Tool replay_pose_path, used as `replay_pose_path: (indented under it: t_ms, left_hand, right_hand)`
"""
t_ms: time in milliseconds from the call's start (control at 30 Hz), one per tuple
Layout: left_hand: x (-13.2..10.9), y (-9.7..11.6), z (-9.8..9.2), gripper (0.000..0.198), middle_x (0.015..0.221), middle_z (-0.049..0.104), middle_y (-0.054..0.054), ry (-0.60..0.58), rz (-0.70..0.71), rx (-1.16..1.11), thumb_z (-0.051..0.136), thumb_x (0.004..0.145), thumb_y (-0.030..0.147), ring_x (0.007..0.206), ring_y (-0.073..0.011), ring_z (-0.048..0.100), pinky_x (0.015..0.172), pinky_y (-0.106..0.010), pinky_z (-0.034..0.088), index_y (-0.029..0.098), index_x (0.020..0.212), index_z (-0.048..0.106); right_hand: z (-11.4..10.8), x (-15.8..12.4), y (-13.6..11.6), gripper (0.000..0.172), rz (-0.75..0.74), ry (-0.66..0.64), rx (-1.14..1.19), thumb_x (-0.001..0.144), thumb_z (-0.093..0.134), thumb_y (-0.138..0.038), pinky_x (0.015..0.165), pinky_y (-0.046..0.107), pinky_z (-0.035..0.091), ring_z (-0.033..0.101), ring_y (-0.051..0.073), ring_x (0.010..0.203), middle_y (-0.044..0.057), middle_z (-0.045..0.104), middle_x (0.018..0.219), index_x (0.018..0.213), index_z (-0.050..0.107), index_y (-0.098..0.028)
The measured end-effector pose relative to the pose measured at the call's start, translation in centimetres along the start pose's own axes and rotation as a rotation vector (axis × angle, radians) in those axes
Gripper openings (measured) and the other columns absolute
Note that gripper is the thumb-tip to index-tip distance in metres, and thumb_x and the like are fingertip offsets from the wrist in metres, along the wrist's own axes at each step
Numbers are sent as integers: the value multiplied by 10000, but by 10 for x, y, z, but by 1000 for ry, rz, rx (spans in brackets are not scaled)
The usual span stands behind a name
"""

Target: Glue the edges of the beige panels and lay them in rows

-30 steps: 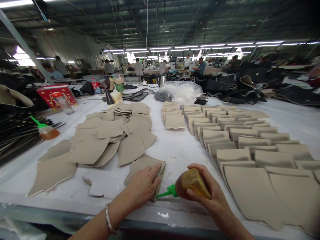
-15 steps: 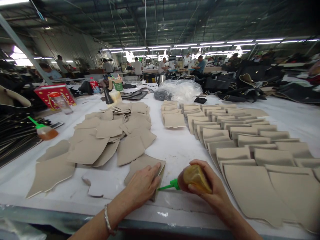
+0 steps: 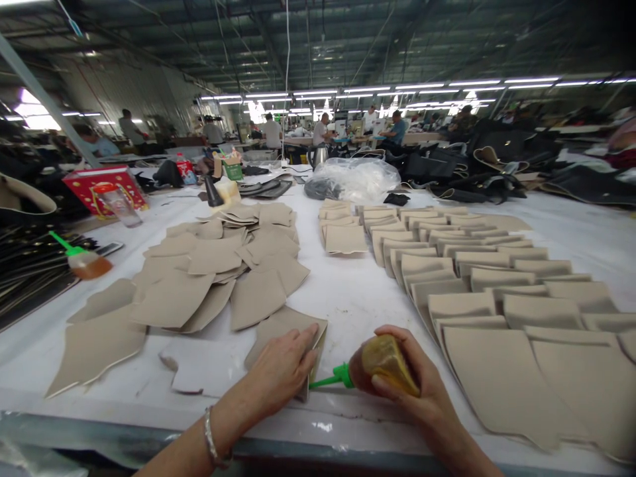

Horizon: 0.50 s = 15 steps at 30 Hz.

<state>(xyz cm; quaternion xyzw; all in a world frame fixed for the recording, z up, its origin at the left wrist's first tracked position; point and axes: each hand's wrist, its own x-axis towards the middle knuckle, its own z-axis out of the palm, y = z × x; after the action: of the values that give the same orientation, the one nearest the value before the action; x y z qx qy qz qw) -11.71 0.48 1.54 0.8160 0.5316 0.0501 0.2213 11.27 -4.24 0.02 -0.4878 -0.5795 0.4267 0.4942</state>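
Observation:
My left hand [image 3: 283, 361] lies on a beige panel [image 3: 265, 331] at the table's front, its fingers stretched flat and pressing down near the right edge. A narrow darker strip shows along that edge. Wrapped in my right hand [image 3: 415, 371] is a squeeze bottle [image 3: 382, 364] with amber liquid and a green nozzle. It is tilted on its side, and the nozzle tip meets the panel's lower right edge beside my left fingers. Whether liquid is coming out I cannot tell. Loose beige panels [image 3: 218, 255] are heaped beyond my left hand.
Overlapping rows of beige panels [image 3: 489, 371] fill the table's right side. A white cut piece [image 3: 203, 368] lies left of my left hand. Another amber bottle [image 3: 89, 264] stands at far left near a red box [image 3: 106, 185]. Clear plastic [image 3: 358, 177] lies at the back; people work beyond.
The bottle has shifted slightly left and down, its nozzle tip moving a little lower along the panel's edge. My left hand stays on the panel.

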Motion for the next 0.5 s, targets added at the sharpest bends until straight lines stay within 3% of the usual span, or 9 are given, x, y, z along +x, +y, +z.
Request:
replay_pose_path:
  t_ms: [133,300,500]
  left_hand:
    - [0,0,-1,488,1125,628,-102,-9,-11,3,299,936,332,995,-277,604,886,-427,455,204,1395,403]
    - [1,-2,0,485,1191,611,-100,-11,-8,-26,315,933,328,1084,-259,574,956,-397,422,208,1395,405]
    - [4,0,-2,495,1235,595,-113,-34,-6,-38,311,936,335,1121,-262,562,982,-407,412,182,1397,407]
  right_hand:
    - [0,2,-1,492,-10,63,-14,754,715,-425,767,282,406,541,209,841,-1,553,969,1144,468,-256]
    - [1,3,3,528,31,-19,40,751,702,-450,734,306,438,564,231,810,17,570,935,1164,453,-233]
    - [-12,23,9,492,-67,59,-62,784,699,-428,747,306,430,555,225,828,21,552,956,1164,451,-235]
